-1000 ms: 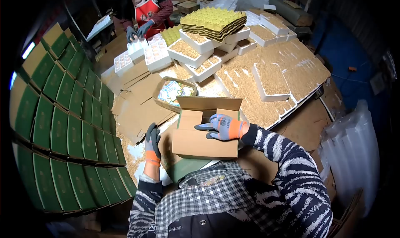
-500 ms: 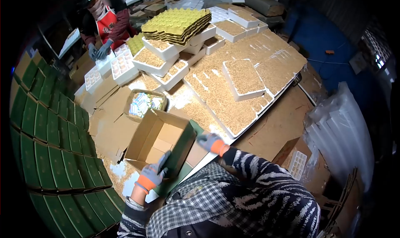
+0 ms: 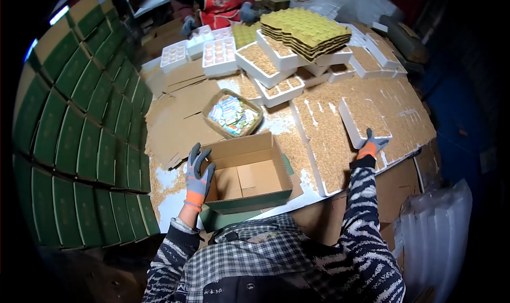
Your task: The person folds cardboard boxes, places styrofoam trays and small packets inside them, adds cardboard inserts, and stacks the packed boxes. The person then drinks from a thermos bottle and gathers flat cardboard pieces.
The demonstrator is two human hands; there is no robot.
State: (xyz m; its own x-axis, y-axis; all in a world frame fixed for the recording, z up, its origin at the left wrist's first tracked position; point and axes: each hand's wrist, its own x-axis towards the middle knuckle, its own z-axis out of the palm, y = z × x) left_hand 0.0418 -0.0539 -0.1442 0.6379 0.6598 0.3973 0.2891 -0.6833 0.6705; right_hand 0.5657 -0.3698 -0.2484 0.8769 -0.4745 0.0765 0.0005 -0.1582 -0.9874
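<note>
Table (image 3: 171,203), spread with loose brown filling (image 3: 289,143); to its left, closed green boxes (image 3: 85,122) stand stacked in rows. Across it stands a co-worker (image 3: 220,5) in a red apron. Box (image 3: 252,201): at the table's near edge, directly before the wearer, open upward. From here its shaping looks done: walls upright, floor in place. Its top is not shut, and only that bare floor shows inside. Tray (image 3: 350,126): white, loaded with filling, on the table well to the right of the box and apart from it. Basket (image 3: 217,127): just beyond the box. Left hand (image 3: 199,175): open, fingers spread, at the box's left wall; whether it touches, I cannot tell. Right hand (image 3: 373,142): at the tray's near end, fingers against it; whether they close on it, I cannot tell. Packets (image 3: 231,113): heaped in the basket.
</note>
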